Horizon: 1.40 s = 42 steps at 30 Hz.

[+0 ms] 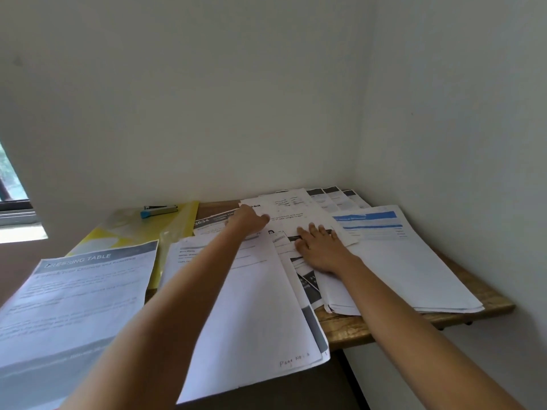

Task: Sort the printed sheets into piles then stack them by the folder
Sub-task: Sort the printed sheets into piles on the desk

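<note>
L hand (248, 222): reaches far over the papers and lies on a white sheet (284, 214) at the back. Knuckles face the camera and hide the fingers — cannot tell if it pinches the sheet or only touches it.
R hand (321, 251): flat, fingers straight and spread, presses on the overlapped sheets (307, 279) in the middle. The two hands are apart, R one nearer to the camera.
Table (384, 324): wooden, in a room corner, mostly covered w/ paper; so many layers overlap that a count is not possible.
Mid sheet (254, 297): big, mostly blank, under the L forearm. Near corner hangs over the table edge; the handwriting there is too small to read surely.
Right pile (408, 261): blue header on top, near edges fanned.
Back row (334, 196): a few sheets w/ grey headers by the wall, mostly covered.
Left sheet (74, 291): title "DRESSING TABLE", body text blurred, cut off at frame's left & bottom.
Folder (180, 223): yellow, translucent, at back left of the table, partly under the Left sheet.
Stapler (159, 210): on the Folder, blue tip.
Window (11, 184): only a corner shows at the left edge.
</note>
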Available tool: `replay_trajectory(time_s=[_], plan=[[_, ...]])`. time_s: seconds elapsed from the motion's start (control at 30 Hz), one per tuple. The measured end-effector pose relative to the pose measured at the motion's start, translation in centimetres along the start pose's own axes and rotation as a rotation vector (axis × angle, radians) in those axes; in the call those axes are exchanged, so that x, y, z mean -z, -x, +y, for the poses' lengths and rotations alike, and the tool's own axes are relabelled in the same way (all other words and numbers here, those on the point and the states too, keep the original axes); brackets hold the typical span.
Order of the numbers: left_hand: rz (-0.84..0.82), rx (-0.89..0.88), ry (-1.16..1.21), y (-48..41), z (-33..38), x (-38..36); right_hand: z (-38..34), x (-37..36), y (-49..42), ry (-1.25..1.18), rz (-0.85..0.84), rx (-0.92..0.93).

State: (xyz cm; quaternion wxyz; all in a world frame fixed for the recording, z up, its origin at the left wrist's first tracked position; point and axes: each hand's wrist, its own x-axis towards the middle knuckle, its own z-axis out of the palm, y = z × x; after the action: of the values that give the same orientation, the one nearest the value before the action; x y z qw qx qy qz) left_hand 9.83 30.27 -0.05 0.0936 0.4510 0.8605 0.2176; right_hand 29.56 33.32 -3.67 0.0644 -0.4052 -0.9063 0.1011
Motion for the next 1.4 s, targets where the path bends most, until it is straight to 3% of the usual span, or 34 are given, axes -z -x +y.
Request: replay_trajectory(time_s=[0.13, 0.53, 1.03, 1.4], plan=[[0.032, 0.044, 0.134, -1.6, -0.2, -1.1, -0.2, -0.2, -0.6, 0.008, -0.007, -0.034], [0.348, -0.01, 0.594, -1.4, 0.4, -2.3, -0.2, -0.6, -0.7, -0.025, 0.027, -0.109], [0.454, 0.035, 0.846, -2.7, 1.8, -2.1, -0.2, -0.4, -0.7, -0.074, 0.09, -0.172], [0.398, 0.064, 0.949, -4.3, 2.8, -0.9, -0.1, -0.3, -0.9, -0.135, 0.167, -0.211]])
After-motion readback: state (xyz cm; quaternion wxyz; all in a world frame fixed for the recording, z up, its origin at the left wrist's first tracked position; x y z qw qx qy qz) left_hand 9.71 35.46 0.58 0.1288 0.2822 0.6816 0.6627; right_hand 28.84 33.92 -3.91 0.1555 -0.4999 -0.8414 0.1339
